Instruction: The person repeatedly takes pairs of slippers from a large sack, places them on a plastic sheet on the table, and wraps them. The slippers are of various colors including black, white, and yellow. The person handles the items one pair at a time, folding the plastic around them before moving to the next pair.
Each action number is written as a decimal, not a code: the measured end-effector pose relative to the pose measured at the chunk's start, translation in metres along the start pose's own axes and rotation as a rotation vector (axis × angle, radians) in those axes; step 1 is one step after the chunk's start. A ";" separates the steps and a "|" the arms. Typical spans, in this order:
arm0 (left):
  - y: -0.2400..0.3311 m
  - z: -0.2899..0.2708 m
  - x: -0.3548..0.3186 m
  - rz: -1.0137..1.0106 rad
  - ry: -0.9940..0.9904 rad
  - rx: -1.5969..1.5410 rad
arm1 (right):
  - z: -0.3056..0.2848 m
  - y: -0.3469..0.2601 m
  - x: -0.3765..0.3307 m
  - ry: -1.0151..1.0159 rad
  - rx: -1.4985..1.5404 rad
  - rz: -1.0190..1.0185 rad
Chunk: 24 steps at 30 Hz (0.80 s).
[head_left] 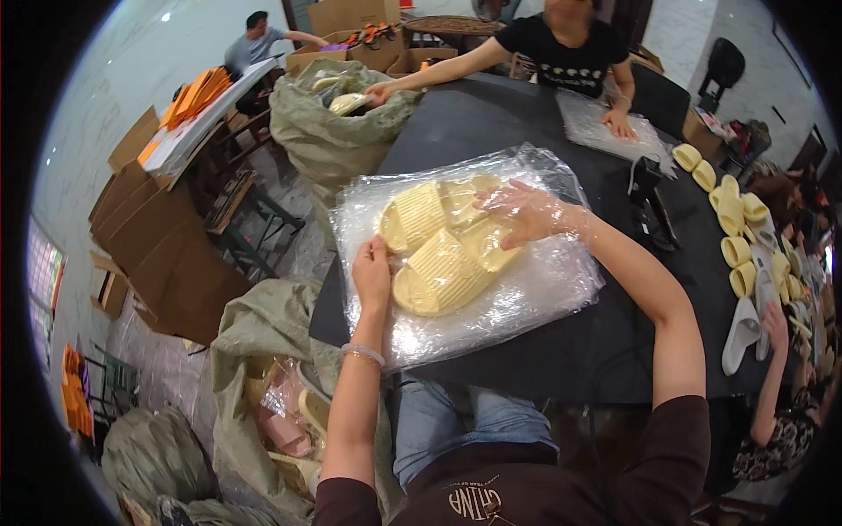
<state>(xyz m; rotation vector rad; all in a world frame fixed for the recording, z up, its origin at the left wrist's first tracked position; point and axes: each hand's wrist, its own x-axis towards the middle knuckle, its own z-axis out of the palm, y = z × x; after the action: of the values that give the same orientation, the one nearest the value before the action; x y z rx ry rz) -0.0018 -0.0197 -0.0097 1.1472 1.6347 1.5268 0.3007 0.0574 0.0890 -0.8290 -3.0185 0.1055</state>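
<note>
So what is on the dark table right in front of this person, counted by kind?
Pale yellow slippers: 2
Clear plastic bag around them: 1
Hands on the bag: 2, the left hand on its left edge, the right hand inside it by the slippers
Total: 5

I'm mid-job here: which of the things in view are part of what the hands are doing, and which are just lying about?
In hand:
- pale yellow slippers, a pair inside the bag
- clear plastic bag: left hand holds its near edge, right hand is inside it, on the slippers

Lying about:
- row of loose slippers at the table's right
- green sack of slippers, lower left
- cardboard boxes
</note>
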 end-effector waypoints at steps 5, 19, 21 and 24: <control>0.003 0.004 -0.003 -0.027 -0.029 -0.033 | 0.036 0.002 0.046 0.065 0.276 -0.100; 0.005 -0.002 -0.012 0.072 -0.013 0.112 | -0.009 -0.061 0.023 0.124 0.266 -0.190; 0.007 0.003 -0.013 0.144 -0.015 0.111 | -0.003 -0.057 0.010 0.199 0.115 -0.115; 0.006 0.002 -0.014 0.165 -0.012 0.089 | 0.003 -0.051 0.007 0.180 0.210 -0.080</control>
<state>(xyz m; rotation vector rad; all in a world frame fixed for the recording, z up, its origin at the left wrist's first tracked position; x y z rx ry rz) 0.0069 -0.0316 -0.0054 1.3658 1.6488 1.5576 0.2685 0.0173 0.0897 -0.6603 -2.8058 0.3222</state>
